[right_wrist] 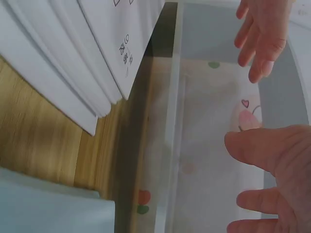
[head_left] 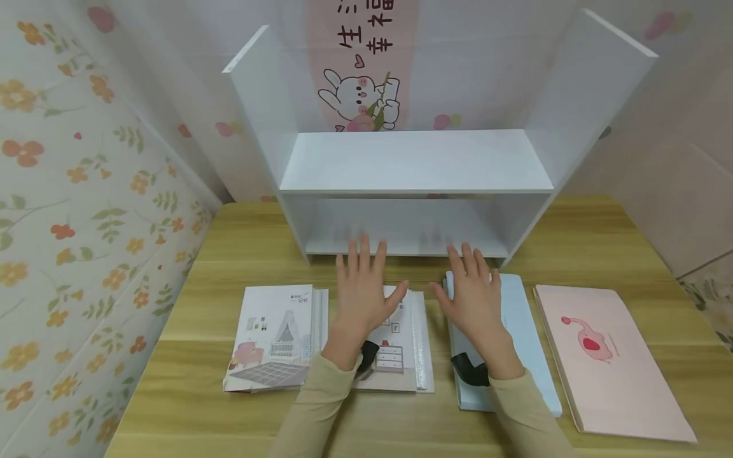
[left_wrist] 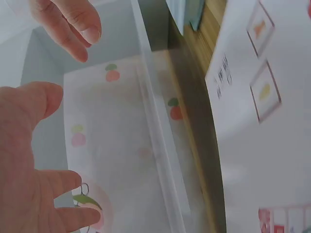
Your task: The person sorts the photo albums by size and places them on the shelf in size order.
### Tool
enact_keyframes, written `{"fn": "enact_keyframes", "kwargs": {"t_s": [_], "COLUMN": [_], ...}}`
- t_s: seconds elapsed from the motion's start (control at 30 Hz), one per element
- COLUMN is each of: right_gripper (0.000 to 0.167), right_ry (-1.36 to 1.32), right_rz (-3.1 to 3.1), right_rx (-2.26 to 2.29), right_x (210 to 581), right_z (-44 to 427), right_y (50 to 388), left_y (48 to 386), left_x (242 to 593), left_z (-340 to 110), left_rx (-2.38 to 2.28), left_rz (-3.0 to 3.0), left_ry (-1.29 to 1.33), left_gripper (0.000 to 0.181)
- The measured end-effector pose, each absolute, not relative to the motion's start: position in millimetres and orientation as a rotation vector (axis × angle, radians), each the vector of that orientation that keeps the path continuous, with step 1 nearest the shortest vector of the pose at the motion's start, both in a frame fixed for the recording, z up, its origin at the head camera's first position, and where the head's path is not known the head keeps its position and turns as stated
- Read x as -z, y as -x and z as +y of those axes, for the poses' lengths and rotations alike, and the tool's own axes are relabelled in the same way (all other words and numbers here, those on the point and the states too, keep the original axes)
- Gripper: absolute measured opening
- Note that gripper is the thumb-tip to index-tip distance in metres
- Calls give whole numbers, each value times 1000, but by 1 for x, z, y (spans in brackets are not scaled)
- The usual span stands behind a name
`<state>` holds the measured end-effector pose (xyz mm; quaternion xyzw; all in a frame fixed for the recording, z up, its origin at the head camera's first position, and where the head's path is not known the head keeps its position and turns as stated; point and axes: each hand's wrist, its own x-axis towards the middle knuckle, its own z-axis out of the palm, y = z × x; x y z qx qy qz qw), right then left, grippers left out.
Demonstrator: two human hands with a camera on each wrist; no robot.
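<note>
Both hands hover palm down above the books, fingers spread and pointing toward a white shelf. My left hand is over a white book with a printed chest of drawers; it partly hides that cover. My right hand is above a light blue book. Neither hand holds anything. In the left wrist view the left hand shows spread fingers in front of the shelf. The right hand looks much the same in the right wrist view.
Left of the hands lies another white book with a printed tent and pink armchair. A pink book with an elephant lies at the right. The wooden table carries everything; a floral curtain hangs along its left side.
</note>
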<state>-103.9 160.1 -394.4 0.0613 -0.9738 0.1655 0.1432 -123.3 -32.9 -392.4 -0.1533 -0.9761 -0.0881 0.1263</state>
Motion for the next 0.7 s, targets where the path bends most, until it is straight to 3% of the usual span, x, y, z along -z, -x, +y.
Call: {"fn": "enact_keyframes", "kwargs": {"t_s": [0.7], "right_gripper": [60], "right_ry": [-59], "right_rz": [-2689], "right_rx": [-508], "right_x": [395], "right_z": [219], "right_y": [68], "left_y": [105], "left_x": [390], "left_z": [9], "left_rx": [643], "left_rz": [-2808], "left_ry": [838], "left_gripper": [75]}}
